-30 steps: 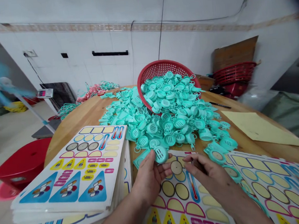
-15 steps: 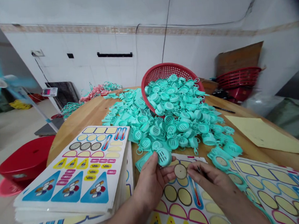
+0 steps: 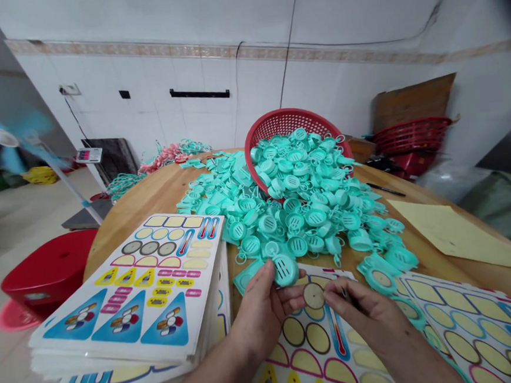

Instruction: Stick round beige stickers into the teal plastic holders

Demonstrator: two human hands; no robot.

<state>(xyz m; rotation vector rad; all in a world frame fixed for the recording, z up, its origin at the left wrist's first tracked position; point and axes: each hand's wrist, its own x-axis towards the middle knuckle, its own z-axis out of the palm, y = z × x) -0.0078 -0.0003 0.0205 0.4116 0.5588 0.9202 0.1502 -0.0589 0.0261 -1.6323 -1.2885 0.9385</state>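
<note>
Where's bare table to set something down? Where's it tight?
The widest bare wood of the round table lies between the sticker sheet stack and the teal cap spill. A narrower strip runs between that spill and the yellow paper. Crowded: around the left hand, holding a teal cap, and the right hand, over the lower sticker sheets.

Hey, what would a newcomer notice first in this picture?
A heap of turquoise plastic caps spills from a tipped red basket across the round wooden table. At the front, the left hand holds one cap, and a round disc sits beside the right hand, between stacks of colourful sticker sheets.
</note>
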